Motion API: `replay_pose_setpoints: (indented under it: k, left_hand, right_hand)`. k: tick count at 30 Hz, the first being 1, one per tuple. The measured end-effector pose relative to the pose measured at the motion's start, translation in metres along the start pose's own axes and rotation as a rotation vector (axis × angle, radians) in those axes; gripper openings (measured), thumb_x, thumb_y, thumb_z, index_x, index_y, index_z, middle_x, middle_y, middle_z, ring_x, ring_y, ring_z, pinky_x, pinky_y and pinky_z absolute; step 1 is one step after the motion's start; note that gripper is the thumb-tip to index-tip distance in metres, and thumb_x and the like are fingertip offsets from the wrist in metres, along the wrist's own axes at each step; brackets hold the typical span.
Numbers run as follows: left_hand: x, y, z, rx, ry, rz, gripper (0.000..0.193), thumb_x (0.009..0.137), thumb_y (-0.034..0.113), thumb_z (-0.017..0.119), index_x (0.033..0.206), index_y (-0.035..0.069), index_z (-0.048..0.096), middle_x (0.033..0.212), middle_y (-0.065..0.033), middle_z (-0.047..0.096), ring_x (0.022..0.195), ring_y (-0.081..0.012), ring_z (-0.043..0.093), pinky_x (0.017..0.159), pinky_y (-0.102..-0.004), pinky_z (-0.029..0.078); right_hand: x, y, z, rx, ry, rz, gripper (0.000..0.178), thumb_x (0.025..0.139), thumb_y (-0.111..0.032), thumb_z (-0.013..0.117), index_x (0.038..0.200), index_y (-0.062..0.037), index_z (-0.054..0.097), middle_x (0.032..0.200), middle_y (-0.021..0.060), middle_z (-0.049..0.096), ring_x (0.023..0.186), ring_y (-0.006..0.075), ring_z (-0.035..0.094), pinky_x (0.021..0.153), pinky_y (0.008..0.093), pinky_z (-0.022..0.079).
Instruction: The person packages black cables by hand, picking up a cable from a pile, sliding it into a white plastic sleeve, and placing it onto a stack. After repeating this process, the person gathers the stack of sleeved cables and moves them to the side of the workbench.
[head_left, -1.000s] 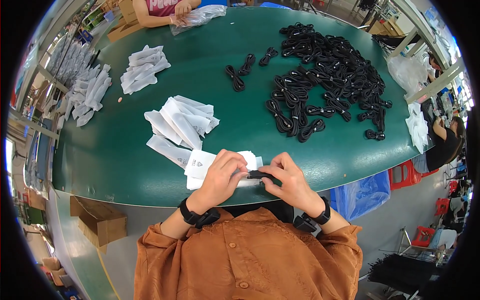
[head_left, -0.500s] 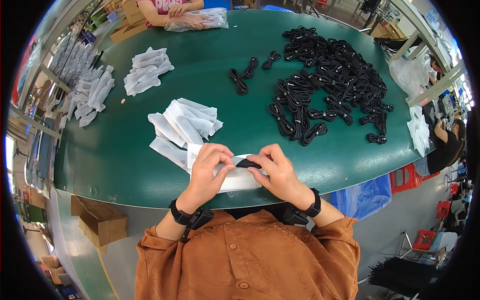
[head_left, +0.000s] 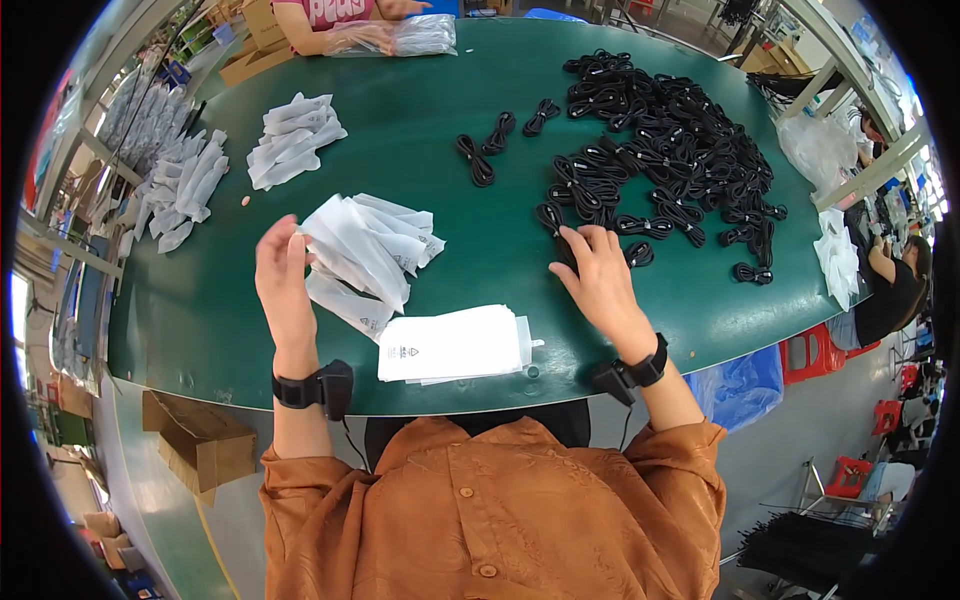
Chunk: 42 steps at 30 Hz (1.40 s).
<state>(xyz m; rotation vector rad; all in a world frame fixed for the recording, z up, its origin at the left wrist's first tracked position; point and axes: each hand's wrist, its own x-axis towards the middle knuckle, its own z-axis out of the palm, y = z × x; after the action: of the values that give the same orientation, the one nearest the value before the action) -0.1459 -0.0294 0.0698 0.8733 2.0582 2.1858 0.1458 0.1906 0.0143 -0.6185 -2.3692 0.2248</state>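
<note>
My left hand (head_left: 284,280) is at the left edge of a heap of filled white pouches (head_left: 365,245). Its fingers are slightly blurred and look apart, with the thumb beside the end of one pouch. Over on the right, my right hand (head_left: 602,280) reaches the near edge of the pile of coiled black cables (head_left: 670,140). Its fingertips touch a cable bundle (head_left: 550,216) and partly cover it, with the thumb apart. Between my hands, near the table's front edge, lies a stack of flat white pouches (head_left: 455,345).
Farther left on the green table (head_left: 400,120) are another group of filled pouches (head_left: 295,140) and a larger pile (head_left: 185,190). A few cable bundles (head_left: 500,135) lie apart mid-table. Across the table, a person's hands handle a clear plastic bag (head_left: 425,36). An open carton (head_left: 200,445) stands below left.
My hands have parted from above the flat stack. The pouch with a black cable is out of my fingers; the left hand went to the filled heap, the right to the cables.
</note>
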Motion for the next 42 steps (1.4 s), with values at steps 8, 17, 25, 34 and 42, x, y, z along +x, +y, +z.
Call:
replay_pose_setpoints:
  k: [8,17,25,34,42]
  left_hand:
    - [-0.116,-0.011,0.053,0.306,-0.854,0.248,0.021,0.085,0.004,0.071,0.104,0.003,0.062,0.102,-0.0101,0.062,0.086,-0.0235,0.062,0.074,-0.033,0.052]
    - [-0.146,-0.027,0.073,0.534,-0.862,0.406,0.018,0.078,0.005,0.073,0.092,0.003,0.061,0.087,-0.0116,0.056,0.081,-0.0326,0.059,0.07,-0.0411,0.05]
    - [-0.147,-0.016,0.08,0.529,-0.814,0.431,0.013,0.08,0.005,0.072,0.087,0.004,0.061,0.083,-0.0108,0.057,0.079,-0.0314,0.059,0.069,-0.0411,0.049]
    - [-0.139,-0.025,0.077,0.398,-0.878,0.179,0.01,0.084,0.004,0.069,0.09,0.001,0.061,0.084,-0.0119,0.059,0.074,-0.0289,0.061,0.067,-0.0372,0.049]
    - [-0.135,-0.034,0.082,0.299,-0.818,0.045,0.008,0.088,0.002,0.066,0.091,0.0,0.059,0.085,-0.0116,0.06,0.072,-0.0248,0.06,0.066,-0.0342,0.049]
  right_hand:
    - [-0.007,0.008,0.02,-0.297,-0.232,0.004,0.036,0.072,-0.01,0.075,0.104,0.0012,0.061,0.09,0.0145,0.058,0.086,0.0318,0.059,0.074,0.0413,0.05]
    - [-0.04,-0.016,-0.003,-0.171,-0.261,0.032,0.031,0.076,-0.005,0.067,0.105,0.0008,0.059,0.092,0.0161,0.056,0.072,0.032,0.062,0.061,0.0415,0.052]
    - [-0.054,-0.016,-0.001,-0.109,-0.263,0.091,0.041,0.084,-0.015,0.072,0.12,-0.0016,0.058,0.097,0.0151,0.054,0.074,0.0322,0.063,0.064,0.0403,0.054]
    - [-0.052,-0.024,0.002,-0.072,-0.213,0.015,0.034,0.087,-0.008,0.067,0.119,-0.0034,0.06,0.097,0.0159,0.055,0.076,0.033,0.062,0.067,0.0407,0.053]
    - [-0.065,-0.031,-0.027,0.358,-0.172,0.165,0.021,0.09,-0.004,0.061,0.111,-0.0025,0.062,0.09,0.0153,0.057,0.075,0.0374,0.06,0.067,0.0439,0.052]
